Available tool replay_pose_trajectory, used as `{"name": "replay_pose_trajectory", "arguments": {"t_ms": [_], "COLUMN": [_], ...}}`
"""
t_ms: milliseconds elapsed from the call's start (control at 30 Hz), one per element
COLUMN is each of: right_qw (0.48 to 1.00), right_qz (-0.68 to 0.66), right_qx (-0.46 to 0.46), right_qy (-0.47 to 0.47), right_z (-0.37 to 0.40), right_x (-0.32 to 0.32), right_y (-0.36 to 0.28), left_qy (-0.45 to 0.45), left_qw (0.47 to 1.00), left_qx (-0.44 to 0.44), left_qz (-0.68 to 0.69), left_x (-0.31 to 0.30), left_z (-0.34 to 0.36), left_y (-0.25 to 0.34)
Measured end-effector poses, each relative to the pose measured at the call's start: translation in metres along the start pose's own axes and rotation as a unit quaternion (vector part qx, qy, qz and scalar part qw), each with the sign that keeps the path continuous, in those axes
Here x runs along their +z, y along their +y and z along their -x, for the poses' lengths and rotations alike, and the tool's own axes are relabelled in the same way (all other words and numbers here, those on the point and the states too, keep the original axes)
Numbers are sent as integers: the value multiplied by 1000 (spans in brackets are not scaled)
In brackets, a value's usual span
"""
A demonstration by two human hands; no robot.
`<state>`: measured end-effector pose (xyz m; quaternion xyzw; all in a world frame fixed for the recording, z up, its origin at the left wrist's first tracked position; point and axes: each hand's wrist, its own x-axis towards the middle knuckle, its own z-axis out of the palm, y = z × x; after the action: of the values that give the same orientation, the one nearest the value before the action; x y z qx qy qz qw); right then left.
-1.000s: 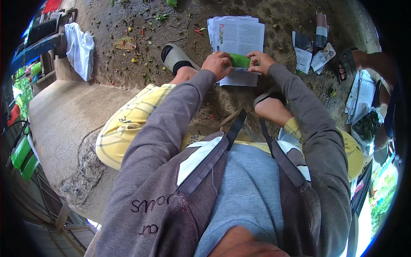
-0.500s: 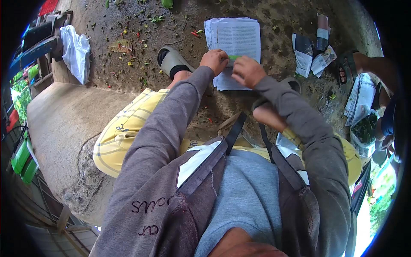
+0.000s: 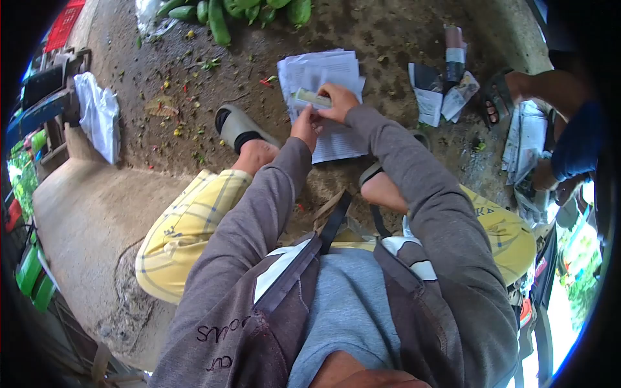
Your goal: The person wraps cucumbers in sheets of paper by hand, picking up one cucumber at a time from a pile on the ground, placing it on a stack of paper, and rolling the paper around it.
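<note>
A small, pale roll of printed paper [image 3: 313, 99] with a greenish tint at its left end lies between my hands, above a stack of printed sheets [image 3: 339, 143]. My right hand [image 3: 339, 103] has its fingers closed around the right end of the roll. From below, my left hand [image 3: 305, 127] pinches at the roll's near edge, its fingertips meeting those of the right hand. What is inside the roll is mostly hidden by the paper.
Green cucumber-like vegetables [image 3: 246, 11] lie beside a clear plastic bag [image 3: 155, 19] at the far side. Paper-wrapped rolls [image 3: 455, 55] rest to the right, near another person's sandalled foot [image 3: 497, 100]. A white plastic bag [image 3: 97, 116] hangs at left.
The green piece between my hands is now largely covered by paper. Both hands have come together around it. The view has shifted, bringing the pile of green vegetables into sight.
</note>
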<state>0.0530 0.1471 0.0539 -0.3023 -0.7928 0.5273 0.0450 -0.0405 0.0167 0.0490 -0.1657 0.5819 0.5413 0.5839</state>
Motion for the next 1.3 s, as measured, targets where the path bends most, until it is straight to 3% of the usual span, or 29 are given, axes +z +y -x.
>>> {"name": "replay_pose_trajectory", "arguments": {"t_ms": [67,100,167,200,267,367,400,500,533,567,633,667,733,767,800,833,867,967,1033,1067,1167,1233,1267,1300], "right_qw": [982,965,959,987,962,980,980,989,990,991,956,912,838,764,725,720,696,645,647,648,603,625,625,665], "right_qz": [-164,-211,-244,-109,167,-9,-89,-105,-83,-62,-87,-152,-225,-225,-157,-40,-76,-62,-6,21,172,277,322,373], "right_qx": [98,153,142,94,-3,96,165,90,76,60,133,182,144,171,238,283,320,461,455,451,596,417,320,242], "right_qy": [6,-15,-14,65,214,176,67,52,80,106,245,335,476,581,627,632,638,606,612,613,502,599,635,600], "right_z": [3,7,14,16,25,19,21,25,27,29,39,53,78,98,119,155,176,199,190,184,166,134,115,87], "right_x": [13,10,9,2,-14,-19,-39,-74,-88,-104,-138,-164,-210,-228,-242,-252,-245,-218,-204,-199,-214,-221,-223,-227], "right_y": [3,-4,-3,-12,-30,-11,-22,-11,-3,6,42,12,85,145,142,207,219,232,216,207,175,131,113,107], "left_qy": [-38,-48,-9,-19,-36,-56,-93,-135,-121,-50,-91,-88,-58,-21,16,51,58,62,49,47,67,116,96,77], "left_qw": [996,997,996,996,996,993,994,984,986,985,972,957,916,875,825,767,717,569,491,488,454,401,420,438], "left_qx": [1,3,43,41,35,65,40,118,99,107,147,170,239,240,235,224,226,226,232,234,269,328,308,286], "left_qz": [87,67,84,78,69,79,49,24,-51,-124,-159,-216,-318,-419,-514,-600,-657,-788,-838,-840,-847,-847,-849,-849], "left_x": [14,12,19,19,17,51,55,98,98,115,115,109,84,72,58,47,40,25,18,16,6,-8,-5,2], "left_z": [-4,-3,-2,-7,-19,-5,1,31,20,40,34,33,22,23,26,30,34,43,45,42,26,3,6,15], "left_y": [9,15,12,13,8,20,26,39,34,43,37,39,37,43,51,54,51,33,24,23,7,-17,-13,-4]}}
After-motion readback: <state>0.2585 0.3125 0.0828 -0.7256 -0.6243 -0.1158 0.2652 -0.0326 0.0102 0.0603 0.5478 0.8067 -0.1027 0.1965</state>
